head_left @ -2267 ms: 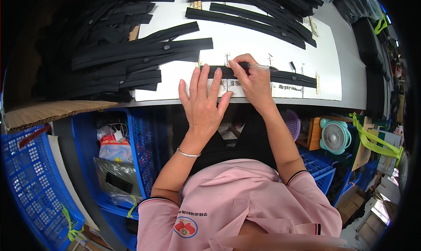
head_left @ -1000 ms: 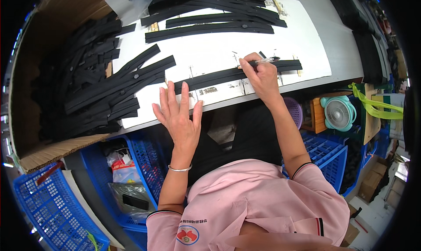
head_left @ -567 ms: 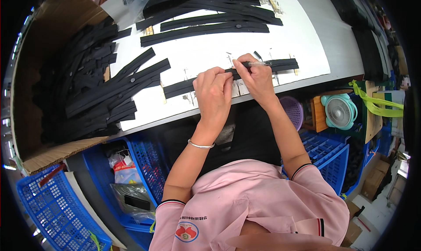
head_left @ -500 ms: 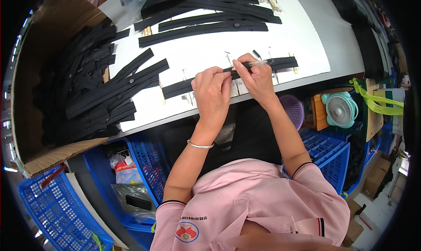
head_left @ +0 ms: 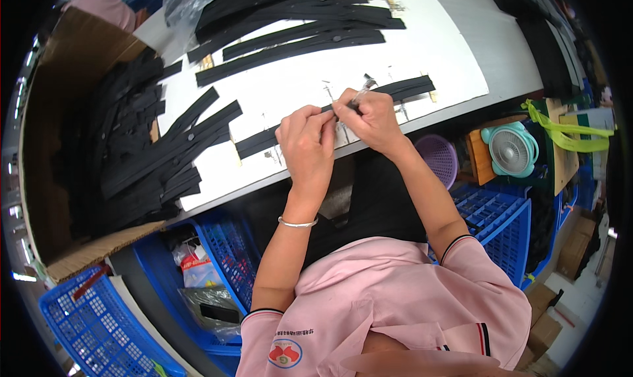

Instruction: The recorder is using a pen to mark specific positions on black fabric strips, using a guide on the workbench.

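Observation:
A long black strip lies across the white table near its front edge. My left hand rests on the strip's middle, fingertips pinching it. My right hand meets the left one above the strip and holds a thin pen-like tool against it. The part of the strip under both hands is hidden. A silver bracelet circles my left wrist.
A pile of black strips fills the table's left side beside a cardboard box. More strips lie at the back. Blue crates stand below the table, with a purple basket and a small teal fan to the right.
My left hand moved from lying flat and spread at the table edge onto the strip, meeting my right hand. The view has swung slightly.

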### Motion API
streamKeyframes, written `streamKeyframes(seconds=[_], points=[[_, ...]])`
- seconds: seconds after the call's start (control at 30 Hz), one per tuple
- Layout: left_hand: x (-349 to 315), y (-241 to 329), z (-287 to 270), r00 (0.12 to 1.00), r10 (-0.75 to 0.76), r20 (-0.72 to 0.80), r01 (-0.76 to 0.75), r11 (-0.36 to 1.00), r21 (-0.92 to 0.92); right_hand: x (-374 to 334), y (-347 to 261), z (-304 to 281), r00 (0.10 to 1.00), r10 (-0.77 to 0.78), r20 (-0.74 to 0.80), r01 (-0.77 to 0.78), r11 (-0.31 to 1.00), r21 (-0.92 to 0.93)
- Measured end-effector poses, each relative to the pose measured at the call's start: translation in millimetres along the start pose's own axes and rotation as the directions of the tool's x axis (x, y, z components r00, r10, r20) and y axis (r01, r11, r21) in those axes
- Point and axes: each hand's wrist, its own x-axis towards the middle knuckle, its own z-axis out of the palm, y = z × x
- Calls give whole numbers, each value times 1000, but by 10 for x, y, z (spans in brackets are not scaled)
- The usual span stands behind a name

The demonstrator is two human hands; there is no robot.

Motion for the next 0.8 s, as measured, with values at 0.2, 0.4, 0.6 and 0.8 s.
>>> streamKeyframes(seconds=[0.2, 0.4, 0.6, 0.8], points=[[-7, 10, -12, 1000, -9, 11, 9, 1000, 30, -61, -7, -337, 986, 155, -64, -128, 943, 307], [-12, 42, -8, 999, -3, 39, 0, 998, 68, 22, 369, -927, 915, 379, -137, -360, 922, 145], [95, 267, 105, 998, 5, 62, -9, 998, 65, 9, 406, -886, 934, 322, -155, -308, 945, 111], [295, 532, 619, 984, 147, 100, -137, 985, -104, 11, 480, -856, 961, 235, -142, -226, 971, 78]])
